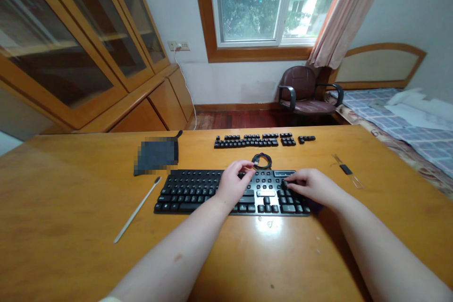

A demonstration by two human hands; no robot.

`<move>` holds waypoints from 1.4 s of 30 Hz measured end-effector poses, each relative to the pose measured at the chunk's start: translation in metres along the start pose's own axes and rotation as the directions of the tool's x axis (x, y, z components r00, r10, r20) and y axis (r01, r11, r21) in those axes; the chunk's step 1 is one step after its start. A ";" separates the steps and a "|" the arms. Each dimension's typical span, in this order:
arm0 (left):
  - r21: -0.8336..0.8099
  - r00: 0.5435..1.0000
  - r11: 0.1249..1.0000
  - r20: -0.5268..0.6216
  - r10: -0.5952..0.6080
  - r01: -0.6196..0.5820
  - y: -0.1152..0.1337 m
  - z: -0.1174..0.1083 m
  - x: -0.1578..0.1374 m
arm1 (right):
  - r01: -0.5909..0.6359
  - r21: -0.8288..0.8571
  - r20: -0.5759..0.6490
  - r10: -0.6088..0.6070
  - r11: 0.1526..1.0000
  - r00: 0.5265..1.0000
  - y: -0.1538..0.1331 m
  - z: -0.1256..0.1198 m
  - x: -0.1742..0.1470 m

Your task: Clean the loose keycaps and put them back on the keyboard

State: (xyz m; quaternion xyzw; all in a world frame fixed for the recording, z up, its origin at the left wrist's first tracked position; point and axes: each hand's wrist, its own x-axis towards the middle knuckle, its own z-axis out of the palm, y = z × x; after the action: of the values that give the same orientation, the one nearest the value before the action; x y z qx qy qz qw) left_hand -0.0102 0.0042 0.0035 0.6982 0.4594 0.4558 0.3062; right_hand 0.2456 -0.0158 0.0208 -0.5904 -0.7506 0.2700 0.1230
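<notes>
A black keyboard (198, 206) lies across the table in front of me, keycaps on its lower rows and bare switches along much of its upper part. My left hand (235, 181) hovers over its middle, thumb and forefinger curled towards each other. A thin orange-yellow sliver shows between these fingertips, too small to name. Over the number pad at the right end, my right hand (313, 185) pinches a dark keycap (285, 182) against the board. Loose keycaps (247, 142) stand in rows near the table's far edge.
Behind the keyboard sits a coiled USB cable (262, 161). On the left are a thin white-handled brush (138, 210) and a dark pouch (157, 155). A wire keycap puller (347, 169) lies at the right. Beyond the table stands an office chair (300, 89).
</notes>
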 end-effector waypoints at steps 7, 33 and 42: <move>0.002 1.000 1.000 -0.006 0.007 -0.007 0.000 0.000 0.000 | -0.015 0.036 0.004 0.015 0.999 1.000 -0.001 0.001 -0.001; 0.030 1.000 1.000 -0.004 0.004 -0.004 -0.001 0.000 0.001 | -0.189 0.096 -0.186 0.204 0.977 0.961 0.014 0.016 0.012; 0.022 1.000 1.000 0.006 0.009 -0.009 0.000 0.000 0.001 | -0.454 -0.012 -0.600 0.357 0.891 0.716 0.064 -0.001 0.045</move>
State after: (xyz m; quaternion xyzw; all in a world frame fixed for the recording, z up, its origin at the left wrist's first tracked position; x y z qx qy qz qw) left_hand -0.0103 0.0051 0.0035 0.7049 0.4603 0.4499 0.2980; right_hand 0.2863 0.0374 -0.0202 -0.8023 -0.5466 0.0361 0.2371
